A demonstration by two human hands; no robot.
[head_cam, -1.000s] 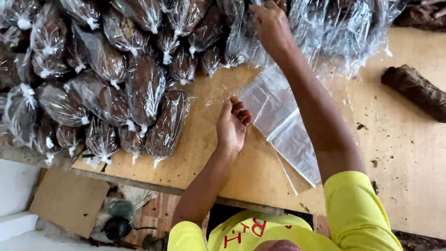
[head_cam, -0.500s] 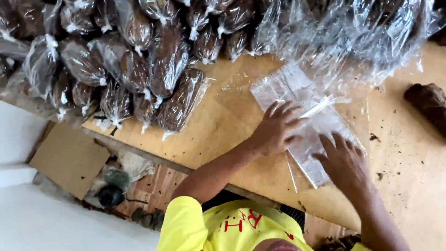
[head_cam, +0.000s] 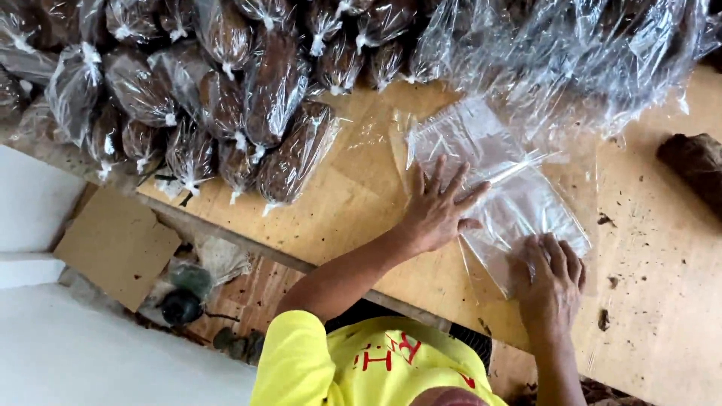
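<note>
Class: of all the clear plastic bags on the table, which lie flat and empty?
The flat clear bags under both hands, left hand and right hand; the other bags bulge with brown filling.

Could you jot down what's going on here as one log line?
left hand: flat on clear plastic bags | right hand: pinching bags' near edge | bags: lying on wooden table | beside: filled brown bags

Both hands (head_cam: 436, 210) now flat on clear bags (head_cam: 496, 188).
</note>
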